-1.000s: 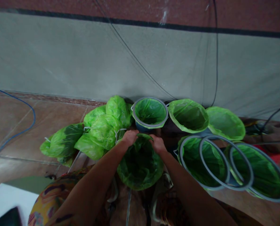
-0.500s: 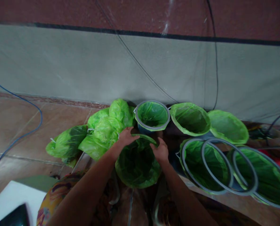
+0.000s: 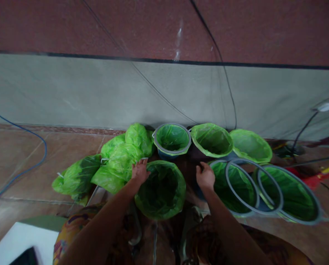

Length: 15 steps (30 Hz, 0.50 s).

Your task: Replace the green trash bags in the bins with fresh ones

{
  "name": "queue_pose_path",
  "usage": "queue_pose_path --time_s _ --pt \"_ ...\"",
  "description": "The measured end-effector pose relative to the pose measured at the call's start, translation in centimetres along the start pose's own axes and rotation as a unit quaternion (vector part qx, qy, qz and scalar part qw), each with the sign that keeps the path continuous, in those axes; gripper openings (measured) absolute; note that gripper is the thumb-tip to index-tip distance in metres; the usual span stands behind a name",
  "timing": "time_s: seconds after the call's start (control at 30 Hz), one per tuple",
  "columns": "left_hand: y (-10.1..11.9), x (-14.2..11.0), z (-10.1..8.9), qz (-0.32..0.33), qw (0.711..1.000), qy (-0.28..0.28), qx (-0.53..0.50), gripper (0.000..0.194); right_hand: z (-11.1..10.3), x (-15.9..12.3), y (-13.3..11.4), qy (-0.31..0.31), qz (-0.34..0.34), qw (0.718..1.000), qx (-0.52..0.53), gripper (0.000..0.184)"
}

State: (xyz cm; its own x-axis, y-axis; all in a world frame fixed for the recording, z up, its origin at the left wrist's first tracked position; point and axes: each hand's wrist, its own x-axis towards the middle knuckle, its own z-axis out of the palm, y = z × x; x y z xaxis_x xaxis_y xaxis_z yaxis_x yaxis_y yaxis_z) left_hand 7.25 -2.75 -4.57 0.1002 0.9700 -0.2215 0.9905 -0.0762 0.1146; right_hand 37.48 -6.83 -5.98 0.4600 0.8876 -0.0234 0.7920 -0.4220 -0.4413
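A bin lined with a green plastic bag (image 3: 161, 215) stands on the floor in front of me, the bag folded over its rim. No grey ring sits on this rim. At its left edge rests my left hand (image 3: 140, 172), fingers stretched out beside the rim and a white handle end. My right hand (image 3: 205, 177) is apart from this bin, in the gap to its right, fingers loosely bent and holding nothing visible. Close to it is a lined bin with a grey ring (image 3: 215, 163). A loose grey ring (image 3: 282, 198) lies across that bin and the neighbouring lined bin (image 3: 317, 206).
Along the wall stand a ringed lined bin (image 3: 172, 151) and two lined bins, one dark (image 3: 212, 154) and one paler (image 3: 252, 147). Several tied green bags (image 3: 122, 160) lie at left. A blue cable (image 3: 44, 154) crosses the floor. A phone (image 3: 26, 257) rests on a white surface (image 3: 12, 239).
Both hands have left the far rim of the front bin: the left slid to its left edge, the right moved away rightward. The view has shifted right and up.
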Motion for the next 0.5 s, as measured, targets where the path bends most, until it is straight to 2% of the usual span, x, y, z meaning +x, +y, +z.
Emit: queue_pose_path --time_s 0.07,0.1,0.17,0.2,0.33,0.4,0.5 --pt "0.1 -0.3 -1.5 -0.008 1.000 -0.002 0.004 0.065 -1.4 0.4 2.2 0.061 0.096 0.992 -0.055 0.047" --pt "0.1 -0.4 -2.5 -0.011 1.000 -0.003 0.004 0.062 -1.8 0.4 3.4 0.069 0.143 0.984 -0.078 0.050" --pt "0.2 -0.7 -4.5 -0.012 1.000 0.002 0.000 0.055 -2.2 0.2 5.8 0.044 0.207 0.971 -0.107 0.057" --pt "0.1 -0.8 -5.5 -0.013 1.000 0.006 -0.006 0.052 -2.3 0.0 7.0 0.019 0.218 0.969 -0.116 0.058" --pt "-0.3 -1.5 -8.5 0.002 0.998 0.030 -0.050 0.047 -2.7 -0.5 10.4 -0.062 0.199 0.967 -0.148 0.048" --pt "-0.6 -2.0 -9.0 0.005 0.995 0.041 -0.087 0.045 -3.5 -0.3 11.1 -0.077 0.179 0.970 -0.149 0.046" --pt "-0.6 -2.7 -8.6 -0.002 0.986 0.028 -0.162 0.043 -5.0 -0.2 11.1 -0.088 0.148 0.975 -0.140 0.046"
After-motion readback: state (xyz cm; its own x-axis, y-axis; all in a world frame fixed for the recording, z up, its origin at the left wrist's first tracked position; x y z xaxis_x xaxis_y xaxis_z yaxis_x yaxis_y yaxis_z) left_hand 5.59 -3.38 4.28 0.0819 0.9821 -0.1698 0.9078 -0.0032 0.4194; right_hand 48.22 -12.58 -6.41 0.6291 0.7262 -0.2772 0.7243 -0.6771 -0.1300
